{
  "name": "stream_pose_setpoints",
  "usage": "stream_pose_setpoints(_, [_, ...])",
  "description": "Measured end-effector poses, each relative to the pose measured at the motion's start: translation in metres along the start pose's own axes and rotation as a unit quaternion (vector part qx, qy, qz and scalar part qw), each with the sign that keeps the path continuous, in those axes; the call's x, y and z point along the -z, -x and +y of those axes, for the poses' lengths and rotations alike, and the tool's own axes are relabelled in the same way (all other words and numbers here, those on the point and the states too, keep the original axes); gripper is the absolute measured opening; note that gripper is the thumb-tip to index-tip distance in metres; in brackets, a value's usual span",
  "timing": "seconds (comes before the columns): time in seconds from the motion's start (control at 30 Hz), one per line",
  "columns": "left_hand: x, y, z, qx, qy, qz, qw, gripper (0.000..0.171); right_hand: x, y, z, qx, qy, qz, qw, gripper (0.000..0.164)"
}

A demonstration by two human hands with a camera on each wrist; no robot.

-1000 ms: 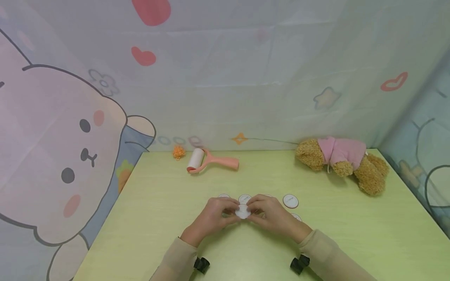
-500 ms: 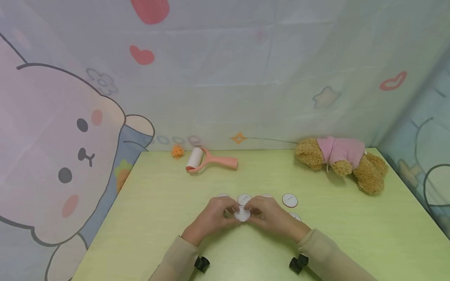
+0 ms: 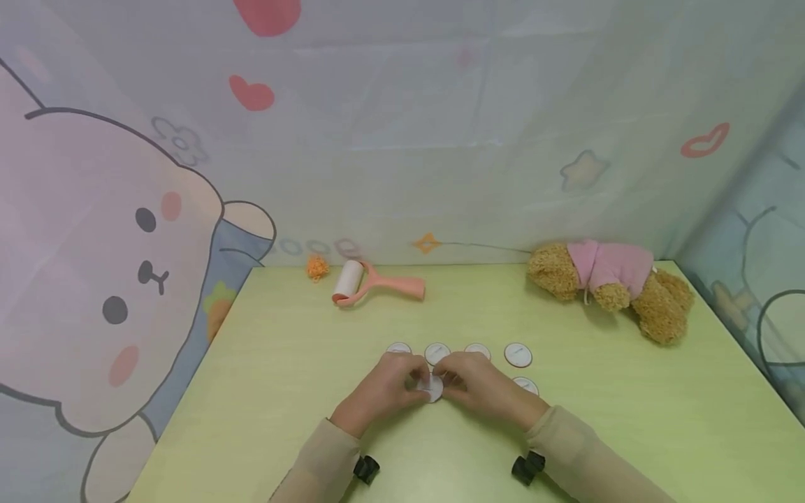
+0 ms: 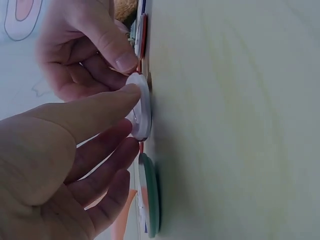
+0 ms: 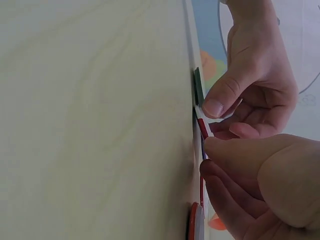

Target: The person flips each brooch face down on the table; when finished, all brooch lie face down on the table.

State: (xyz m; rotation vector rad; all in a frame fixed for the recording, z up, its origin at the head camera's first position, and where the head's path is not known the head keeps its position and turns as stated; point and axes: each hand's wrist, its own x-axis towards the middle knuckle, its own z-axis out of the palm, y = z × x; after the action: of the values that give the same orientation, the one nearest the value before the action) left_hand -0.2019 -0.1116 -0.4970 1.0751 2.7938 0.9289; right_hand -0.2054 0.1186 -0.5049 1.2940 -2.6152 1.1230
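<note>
In the head view my left hand [image 3: 391, 385] and right hand [image 3: 483, 385] meet over a white round disc [image 3: 431, 388] low at the table. The left thumb lies along the disc [image 4: 142, 110] in the left wrist view, its fingertips at the disc's edge. My right hand [image 5: 250, 185] pinches the opposite edge, thumb tip on it; in the right wrist view this edge looks red. Behind the hands, white discs [image 3: 437, 353] form a row, two partly covered by the hands. Another disc [image 3: 525, 386] shows beside the right hand. A green-edged disc [image 4: 154, 195] lies beside the left fingers.
At the back left lie a lint roller [image 3: 383, 282] with a peach handle and a small orange tangle [image 3: 317, 268]. A teddy bear [image 3: 613, 279] in a pink top lies at the back right. A printed cloth [image 3: 402, 140] hangs behind the table [image 3: 302, 342].
Both hands have brought the disc slightly toward the person and lower to the table. The right fingertips have shifted a little left over it. The other discs stay in place.
</note>
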Motion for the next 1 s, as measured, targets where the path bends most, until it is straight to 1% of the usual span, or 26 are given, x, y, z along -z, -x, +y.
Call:
stream_pose_setpoints(0.17, [0.001, -0.001, 0.001, -0.001, -0.011, -0.009, 0.9999, 0.021, -0.001, 0.001, 0.001, -0.005, 0.020, -0.008, 1.000, 0.018])
stream_pose_setpoints(0.3, [0.002, -0.001, 0.001, 0.004, -0.009, -0.016, 0.9998, 0.022, 0.002, 0.001, 0.001, -0.004, 0.045, -0.008, 0.999, 0.023])
stream_pose_setpoints(0.4, [0.002, -0.001, 0.001, 0.012, -0.011, -0.023, 0.9996, 0.025, 0.005, 0.002, 0.000, -0.017, 0.075, -0.012, 0.997, 0.029])
stream_pose_setpoints(0.5, [0.002, -0.001, 0.001, 0.018, -0.023, -0.032, 0.9990, 0.027, 0.010, 0.003, 0.000, -0.035, 0.098, -0.016, 0.994, 0.032])
stream_pose_setpoints(0.63, [0.000, -0.003, 0.003, 0.017, -0.033, -0.039, 0.9986, 0.027, 0.014, 0.005, 0.002, -0.034, 0.102, -0.015, 0.994, 0.033])
stream_pose_setpoints(0.77, [-0.001, -0.006, 0.006, 0.011, -0.024, -0.038, 0.9989, 0.027, 0.014, 0.005, 0.004, -0.030, 0.098, -0.029, 0.994, 0.035])
stream_pose_setpoints(0.9, [-0.004, -0.009, 0.007, 0.003, -0.019, -0.036, 0.9992, 0.027, 0.012, 0.005, 0.005, -0.037, 0.102, -0.042, 0.993, 0.035])
stream_pose_setpoints(1.0, [-0.004, -0.009, 0.007, 0.006, -0.026, -0.035, 0.9990, 0.028, 0.011, 0.006, 0.004, -0.046, 0.109, -0.041, 0.992, 0.034])
